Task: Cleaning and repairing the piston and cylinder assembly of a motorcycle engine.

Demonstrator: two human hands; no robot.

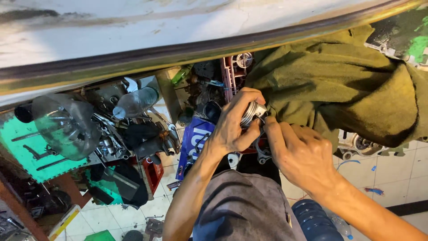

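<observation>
My left hand grips a round silver metal piston, fingers wrapped over its top and side. My right hand touches the piston's lower edge with its fingertips pinched together; whether they hold a small part is hidden. Both hands work just below an olive green cloth that drapes over the workbench edge. My grey-clad knee is under my forearms.
A clear plastic bottle, wrenches and dark metal parts lie piled on the left. A blue box stands by my left wrist. A blue ribbed container sits on the tiled floor. A bench edge runs across the top.
</observation>
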